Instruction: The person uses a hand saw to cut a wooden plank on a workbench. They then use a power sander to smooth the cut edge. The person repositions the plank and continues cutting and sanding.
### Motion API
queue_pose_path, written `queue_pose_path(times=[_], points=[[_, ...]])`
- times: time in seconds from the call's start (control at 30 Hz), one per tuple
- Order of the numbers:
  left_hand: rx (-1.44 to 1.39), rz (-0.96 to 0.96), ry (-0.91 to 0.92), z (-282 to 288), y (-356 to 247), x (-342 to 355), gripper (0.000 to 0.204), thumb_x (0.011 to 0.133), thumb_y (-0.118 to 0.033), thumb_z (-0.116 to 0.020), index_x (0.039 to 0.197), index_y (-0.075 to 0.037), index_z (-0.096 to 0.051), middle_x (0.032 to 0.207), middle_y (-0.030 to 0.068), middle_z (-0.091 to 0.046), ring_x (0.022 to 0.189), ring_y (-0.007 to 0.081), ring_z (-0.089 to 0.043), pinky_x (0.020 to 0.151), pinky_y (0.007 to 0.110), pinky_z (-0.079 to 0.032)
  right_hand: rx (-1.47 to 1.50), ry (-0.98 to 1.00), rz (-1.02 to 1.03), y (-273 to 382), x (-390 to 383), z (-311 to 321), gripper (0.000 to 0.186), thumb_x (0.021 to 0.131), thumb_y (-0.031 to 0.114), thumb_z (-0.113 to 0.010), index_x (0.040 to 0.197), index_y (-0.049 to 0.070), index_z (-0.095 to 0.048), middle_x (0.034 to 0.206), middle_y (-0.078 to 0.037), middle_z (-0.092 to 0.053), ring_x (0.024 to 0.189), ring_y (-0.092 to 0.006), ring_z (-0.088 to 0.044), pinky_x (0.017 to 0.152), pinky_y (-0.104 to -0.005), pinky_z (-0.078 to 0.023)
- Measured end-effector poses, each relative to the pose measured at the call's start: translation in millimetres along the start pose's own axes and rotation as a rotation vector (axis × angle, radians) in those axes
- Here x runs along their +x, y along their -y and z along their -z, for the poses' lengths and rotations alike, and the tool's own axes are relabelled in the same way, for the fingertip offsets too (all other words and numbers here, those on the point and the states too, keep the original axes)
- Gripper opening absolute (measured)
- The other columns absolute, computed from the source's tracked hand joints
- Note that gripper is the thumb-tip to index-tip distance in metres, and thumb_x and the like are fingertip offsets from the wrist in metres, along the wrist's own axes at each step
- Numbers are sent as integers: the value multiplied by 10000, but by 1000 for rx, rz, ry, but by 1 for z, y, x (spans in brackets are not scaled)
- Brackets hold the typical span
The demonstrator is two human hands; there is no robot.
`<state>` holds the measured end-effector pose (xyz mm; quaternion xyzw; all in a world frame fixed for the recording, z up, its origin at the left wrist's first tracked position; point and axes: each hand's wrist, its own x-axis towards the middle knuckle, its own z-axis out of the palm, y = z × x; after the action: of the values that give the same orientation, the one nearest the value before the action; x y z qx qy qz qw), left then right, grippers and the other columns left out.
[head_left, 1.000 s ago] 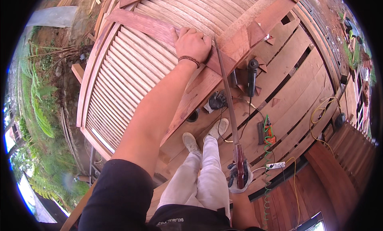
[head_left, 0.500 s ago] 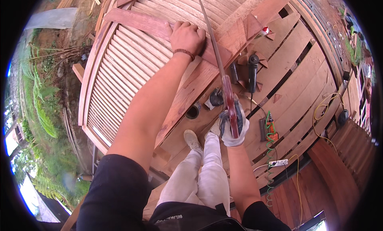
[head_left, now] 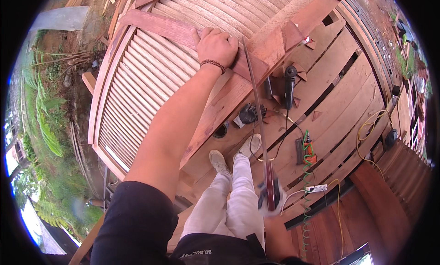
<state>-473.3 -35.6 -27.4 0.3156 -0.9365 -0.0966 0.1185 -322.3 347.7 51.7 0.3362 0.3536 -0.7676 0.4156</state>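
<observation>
My bare left hand point(head_left: 218, 49) presses down on a reddish wooden board point(head_left: 158, 26), fingers curled over it near its right end. This board lies across a louvered wooden panel point(head_left: 144, 65) with a wide frame point(head_left: 215, 111). In my right hand point(head_left: 277, 206), which wears a pale glove with dark patches, is the brown handle of a handsaw point(head_left: 256, 98). Seen nearly edge-on, its long thin blade reaches up to the board, just right of my left hand. Whether the teeth have cut into the wood cannot be made out.
Below the panel, an angle grinder point(head_left: 290, 84), an orange nail gun point(head_left: 310, 154) and a white power strip point(head_left: 316, 188) lie on the plank floor. A dark cup point(head_left: 221, 130) and a dark glove point(head_left: 253, 113) are near my feet. A green coiled hose and yellow cables run rightward.
My right hand has drawn the handsaw down toward my body, and the blade's far end has come back to the board. My left hand stays on the board.
</observation>
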Motion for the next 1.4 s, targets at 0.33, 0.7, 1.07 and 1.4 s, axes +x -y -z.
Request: queue_pose_path(times=[0.33, 0.7, 1.07, 1.4], points=[[-58, 97, 247, 18, -5, 4, 397, 883, -353, -588, 1102, -66, -754, 1310, 125, -638, 1354, 291, -473, 1247, 587, -145, -785, 39, 875, 49, 33, 14, 502, 972, 267, -657, 1304, -90, -534, 795, -91, -662, 618, -115, -577, 561, -242, -439], [-916, 1349, -131, -1, -34, -14, 743, 783, -285, -818, 1334, 123, -530, 1337, 329, -585, 1201, 449, -614, 1061, 442, -488, -1311, 42, 1105, 81, -12, 23, 597, 976, 231, -670, 1473, -48, -493, 997, -59, -683, 795, -121, -629, 727, -274, -535], [-1240, 1206, -134, 106, 96, -211, 299, 992, -238, -632, 1099, 40, -647, 955, 115, -702, 881, 214, -668, 779, 363, -533, -1721, 620, 1686, 77, 84, -90, 454, 824, 83, -711, 1236, -45, -571, 961, -246, -646, 765, -451, -623, 691, -522, -526], [-684, 1140, 50, 181, 119, -413, 624, 740, -467, -880, 1011, 58, -681, 916, 252, -724, 857, 336, -730, 777, 417, -569, -2539, 688, 1271, -17, 118, -92, 810, 738, 236, -752, 1453, -14, -463, 1124, -204, -624, 1079, -372, -586, 995, -507, -440]])
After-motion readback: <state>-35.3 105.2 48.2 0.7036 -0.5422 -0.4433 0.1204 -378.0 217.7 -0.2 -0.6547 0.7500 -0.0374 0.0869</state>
